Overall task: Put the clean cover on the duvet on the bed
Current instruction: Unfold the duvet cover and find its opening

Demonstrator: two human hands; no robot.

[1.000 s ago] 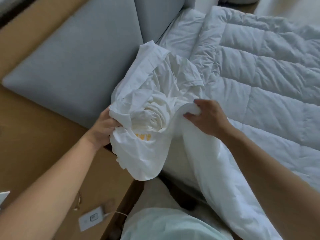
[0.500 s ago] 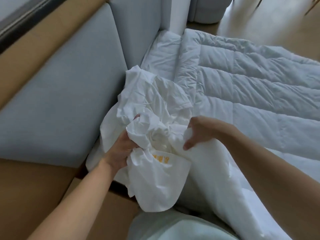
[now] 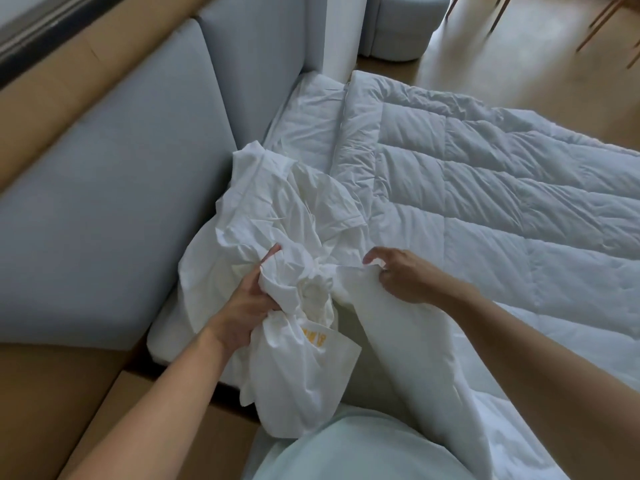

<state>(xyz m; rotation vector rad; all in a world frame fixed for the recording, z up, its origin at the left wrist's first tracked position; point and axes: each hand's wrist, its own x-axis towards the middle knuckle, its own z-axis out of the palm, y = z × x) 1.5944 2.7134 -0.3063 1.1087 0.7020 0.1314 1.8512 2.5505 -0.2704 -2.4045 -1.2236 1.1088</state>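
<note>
The bed fills most of what I see, with its grey padded headboard running along my left. The quilted white duvet lies spread over the bed and reaches from the headboard end across to the far right. Its near edge hangs down beside my legs.

The clean cover is not on the duvet yet. It sits in a crumpled white heap at the near corner by the headboard, partly on the duvet's edge and partly spilling off the side of the bed.

Both my forearms come up from the bottom of the view, bare, and angle in toward that heap. My left hand is buried in the thick of the bunch, knuckles toward me, wrist bent slightly inward. My right hand sits just to the right, palm down, wrist level.

My left fingers are curled tight round a wad of the cover, with one fingertip showing above the folds. My right fingers are hooked over a taut white edge that runs out of the bunch, pinching it. I cannot tell whether the duvet's corner is caught in that same grip.

Below my left hand a loose flap of the cover hangs down, with a small yellow print on it, too blurred to read.
</note>
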